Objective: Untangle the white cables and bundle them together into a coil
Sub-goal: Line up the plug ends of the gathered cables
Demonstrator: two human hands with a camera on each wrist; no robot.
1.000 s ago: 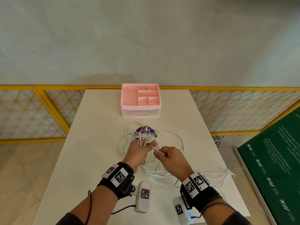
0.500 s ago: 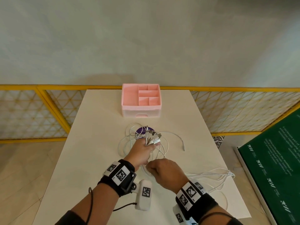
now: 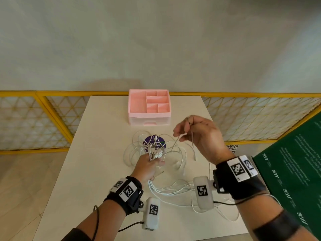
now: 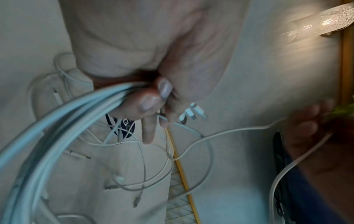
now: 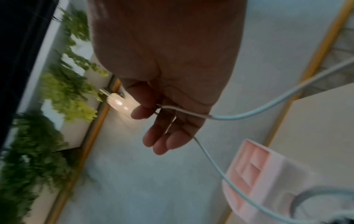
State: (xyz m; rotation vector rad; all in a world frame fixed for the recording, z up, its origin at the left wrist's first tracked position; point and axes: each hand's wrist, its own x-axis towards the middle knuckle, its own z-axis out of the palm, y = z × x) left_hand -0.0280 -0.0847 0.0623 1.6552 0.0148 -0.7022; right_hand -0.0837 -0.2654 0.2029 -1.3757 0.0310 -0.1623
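Note:
Several white cables (image 3: 173, 190) lie looped and tangled on the white table (image 3: 83, 180). My left hand (image 3: 156, 161) rests low over the table and grips a bunch of cable ends, whose connectors (image 3: 156, 152) fan out above the fist. In the left wrist view the left hand (image 4: 153, 103) has its fingers curled round the thick bundle (image 4: 67, 121). My right hand (image 3: 178, 136) is raised above the table to the right and pinches a single white cable (image 3: 175, 145) that slopes down into the tangle. In the right wrist view the thumb and a finger of the right hand (image 5: 153, 112) hold that cable (image 5: 249, 115).
A pink compartment organiser (image 3: 149, 115) stands at the far end of the table. A purple round disc (image 3: 160, 145) lies under the cable loops. Yellow lattice fencing (image 3: 52, 119) runs behind the table, and a green board (image 3: 295, 171) stands close on the right.
My right hand has lifted from beside the left hand, up and to the right, drawing one cable out of the tangle. The left hand keeps its grip on the bundle in place.

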